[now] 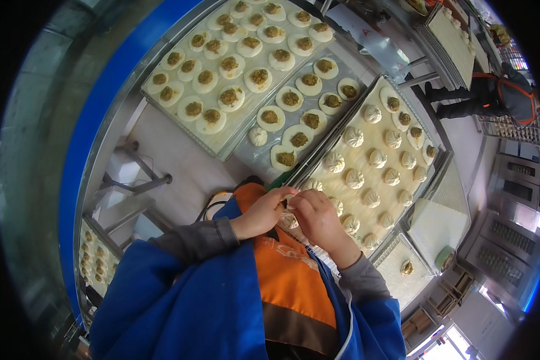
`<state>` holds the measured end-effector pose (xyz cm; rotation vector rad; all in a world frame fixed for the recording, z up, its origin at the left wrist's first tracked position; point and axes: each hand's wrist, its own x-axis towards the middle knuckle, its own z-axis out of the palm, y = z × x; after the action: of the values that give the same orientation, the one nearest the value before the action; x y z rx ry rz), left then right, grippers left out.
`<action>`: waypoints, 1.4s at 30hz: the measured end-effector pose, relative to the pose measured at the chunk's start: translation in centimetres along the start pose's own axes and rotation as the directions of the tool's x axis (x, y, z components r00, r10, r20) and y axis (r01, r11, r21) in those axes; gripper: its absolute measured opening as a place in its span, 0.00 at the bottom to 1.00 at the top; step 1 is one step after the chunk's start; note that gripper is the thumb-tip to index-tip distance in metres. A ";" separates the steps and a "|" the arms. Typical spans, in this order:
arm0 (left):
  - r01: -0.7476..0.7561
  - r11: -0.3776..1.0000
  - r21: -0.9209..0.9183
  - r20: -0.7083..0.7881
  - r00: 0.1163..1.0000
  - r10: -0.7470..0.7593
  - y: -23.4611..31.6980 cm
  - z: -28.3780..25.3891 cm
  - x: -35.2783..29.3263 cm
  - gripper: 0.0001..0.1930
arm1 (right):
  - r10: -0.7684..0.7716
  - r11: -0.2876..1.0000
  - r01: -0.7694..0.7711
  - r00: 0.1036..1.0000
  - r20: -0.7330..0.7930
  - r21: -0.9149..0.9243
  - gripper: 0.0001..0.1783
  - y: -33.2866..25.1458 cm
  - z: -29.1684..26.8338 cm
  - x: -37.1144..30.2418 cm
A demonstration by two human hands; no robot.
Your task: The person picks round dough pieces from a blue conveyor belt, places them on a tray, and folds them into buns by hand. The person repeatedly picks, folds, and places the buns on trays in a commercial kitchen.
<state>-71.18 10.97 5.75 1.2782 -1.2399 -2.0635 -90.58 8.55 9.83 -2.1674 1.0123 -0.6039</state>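
Close in front of my apron, my left hand [261, 214] and my right hand [319, 219] meet with bent fingers, pinching a small dough bun [287, 202] mostly hidden by the fingers. Just beyond and right of my right hand, a lined tray [373, 127] carries rows of pleated buns [354, 179], with several filled, unsealed dough rounds [415, 137] along its far right edge. Ahead of my hands, flat dough rounds [285, 159] topped with brownish filling lie on a grey metal surface [252, 157]. One pleated bun [258, 136] sits beside them.
A large lined tray [222, 146] at the far left bears many filled dough rounds. Lower right, another tray [396, 279] holds a single filled piece [407, 267] near a green-rimmed bowl [445, 258]. A person [513, 96] stands at the far right, near racks and stacked trays [447, 45].
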 end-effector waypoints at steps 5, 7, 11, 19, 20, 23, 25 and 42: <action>0.087 0.840 -0.536 0.028 0.996 -0.086 0.0 -0.2 0.1 0.20 | 0.260 0.957 -0.257 0.966 -0.004 0.137 0.13 0.3 0.8 -0.2; 0.130 0.781 -0.611 0.056 0.991 -0.121 0.0 -0.4 0.7 0.23 | 0.301 0.945 -0.294 0.954 -0.022 0.144 0.13 0.4 1.1 -0.1; 0.125 0.835 -0.536 -0.014 0.988 -0.157 -0.2 -0.1 1.3 0.25 | 0.103 0.994 -0.102 0.994 -0.045 0.036 0.13 0.3 1.0 0.3; 0.125 0.897 -0.423 -0.084 0.981 -0.176 0.2 0.3 1.4 0.25 | 0.013 0.994 -0.008 0.999 0.048 -0.108 0.13 0.2 0.1 0.4; 0.182 0.901 -0.395 -0.086 0.969 -0.233 0.3 0.1 1.4 0.24 | 0.007 0.997 -0.005 1.000 0.018 -0.074 0.13 0.2 0.1 0.4; -0.013 0.932 -0.363 -0.060 0.998 -0.009 0.6 -0.5 0.8 0.26 | 0.057 0.998 -0.057 0.998 -0.040 0.006 0.12 0.2 0.1 0.5; 0.078 0.901 -0.428 0.052 0.997 -0.062 0.5 -0.7 0.6 0.28 | 0.061 0.998 -0.061 0.998 -0.025 0.019 0.13 0.3 0.0 0.5; -0.019 0.946 -0.323 0.015 1.000 0.025 2.6 -0.8 0.1 0.27 | 0.001 0.999 0.004 0.994 -0.111 0.046 0.11 0.5 0.1 0.3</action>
<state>-70.83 9.21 7.74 1.0899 -0.8697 -2.1570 -90.55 8.14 9.44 -2.1141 1.0442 -0.7481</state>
